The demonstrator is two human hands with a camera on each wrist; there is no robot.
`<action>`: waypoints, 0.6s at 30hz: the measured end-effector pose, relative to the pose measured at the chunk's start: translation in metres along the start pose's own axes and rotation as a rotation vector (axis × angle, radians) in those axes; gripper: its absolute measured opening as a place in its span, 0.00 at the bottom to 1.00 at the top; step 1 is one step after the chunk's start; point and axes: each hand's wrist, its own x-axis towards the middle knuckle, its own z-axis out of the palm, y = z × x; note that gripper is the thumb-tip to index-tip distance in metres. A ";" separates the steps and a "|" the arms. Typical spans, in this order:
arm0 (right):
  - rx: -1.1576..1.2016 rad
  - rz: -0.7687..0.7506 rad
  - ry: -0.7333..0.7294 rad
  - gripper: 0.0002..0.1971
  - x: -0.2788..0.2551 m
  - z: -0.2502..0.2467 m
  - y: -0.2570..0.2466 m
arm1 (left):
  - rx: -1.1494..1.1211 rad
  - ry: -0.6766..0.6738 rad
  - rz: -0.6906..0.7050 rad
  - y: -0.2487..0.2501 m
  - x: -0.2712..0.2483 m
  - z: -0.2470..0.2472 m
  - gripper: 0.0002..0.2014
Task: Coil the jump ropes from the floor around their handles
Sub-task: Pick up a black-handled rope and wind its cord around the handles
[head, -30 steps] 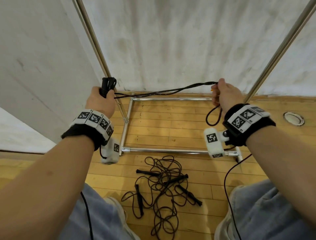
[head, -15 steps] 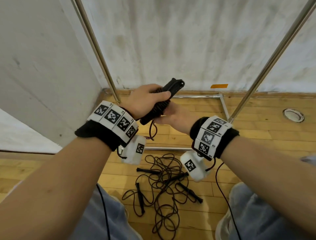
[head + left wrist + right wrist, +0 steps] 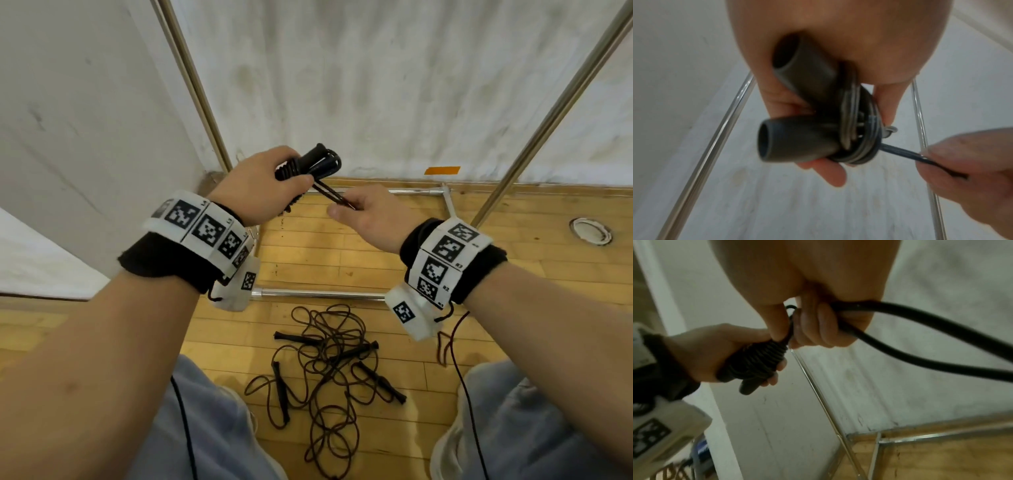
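Observation:
My left hand (image 3: 260,181) grips two black jump rope handles (image 3: 301,164) held together, with black rope wound in several turns around them (image 3: 756,360). In the left wrist view both handle ends (image 3: 789,139) point toward the camera. My right hand (image 3: 363,216) pinches the doubled free end of that rope (image 3: 332,195) just right of the handles, and a loop of the rope (image 3: 920,340) trails out past its fingers. On the wooden floor below lies a tangled pile of black jump ropes (image 3: 329,363) with several loose handles.
A chrome tube frame (image 3: 318,294) stands on the floor between me and the white wall, its slanted poles (image 3: 191,85) rising left and right. My knees in grey trousers (image 3: 205,428) flank the pile. A round floor fitting (image 3: 590,231) sits far right.
One second ago the hands were spread apart with the rope stretched between them. They have come together, more rope is wound on the handles, and the right hand holds only a short end.

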 end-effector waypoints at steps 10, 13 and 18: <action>-0.681 -0.083 0.011 0.21 -0.008 -0.007 -0.006 | 0.493 -0.038 -0.001 -0.011 0.007 0.043 0.18; -0.584 -0.120 -0.033 0.16 -0.009 -0.008 -0.005 | 0.533 -0.087 0.012 -0.010 0.007 0.048 0.16; -0.504 -0.173 -0.027 0.13 -0.006 -0.013 -0.003 | 0.520 -0.170 0.054 -0.003 0.003 0.053 0.11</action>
